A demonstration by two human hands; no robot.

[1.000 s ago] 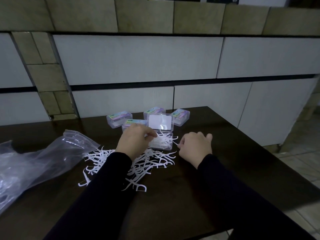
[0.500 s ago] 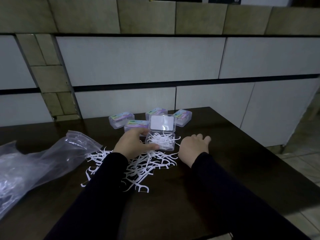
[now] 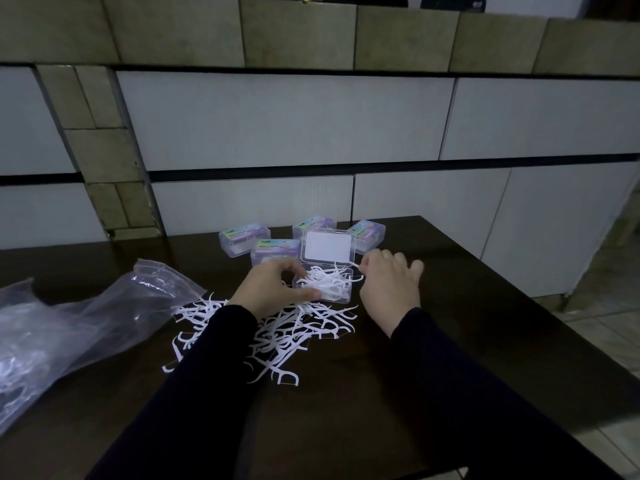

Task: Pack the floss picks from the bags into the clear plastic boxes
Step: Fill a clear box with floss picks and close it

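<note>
An open clear plastic box (image 3: 341, 296) stands mid-table with its lid (image 3: 327, 251) raised, and white floss picks (image 3: 327, 280) heap over its rim. My left hand (image 3: 272, 285) grips the box's left end, thumb along its front wall and fingers curled at the back. My right hand (image 3: 389, 285) hovers at the box's right side, fingers loosely extended, fingertips by the lid's lower right corner. A pile of loose floss picks (image 3: 277, 336) lies in front of the box, partly hidden by my left sleeve. A crumpled clear bag (image 3: 86, 323) lies at the left.
Several closed clear boxes with coloured labels (image 3: 244, 237) (image 3: 369, 232) cluster behind the open one. The dark table (image 3: 450, 341) ends at the right, with tiled floor (image 3: 602, 327) beyond. A tiled wall stands close behind the table.
My left hand shifted from over the box to gripping its left end. My right hand uncurled and rose from the table toward the lid's right corner.
</note>
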